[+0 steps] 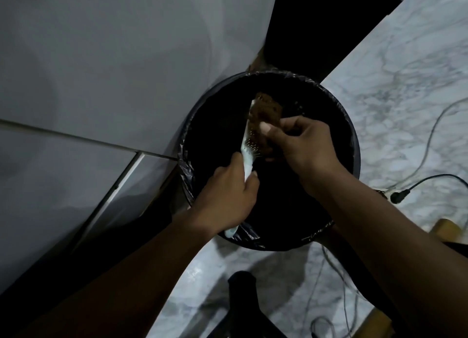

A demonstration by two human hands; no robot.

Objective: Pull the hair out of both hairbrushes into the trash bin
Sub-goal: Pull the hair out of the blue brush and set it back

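A round black trash bin (pixel 353 145) lined with a dark plastic bag stands on the floor below me. Over its opening my left hand (pixel 228 191) grips the handle of a white hairbrush (pixel 247 145), head pointing away from me and bristles facing right. A brown mat of hair (pixel 266 108) covers the upper bristles and is partly lifted off them. My right hand (pixel 301 143) pinches this mat between thumb and fingers, beside the brush head. No second hairbrush is in view.
A grey cabinet or wall panel (pixel 101 72) fills the left side. Marble-patterned floor (pixel 405 84) lies to the right and below, with cables and a black plug (pixel 398 196) near the bin. A dark object (pixel 243 287) stands at the bottom centre.
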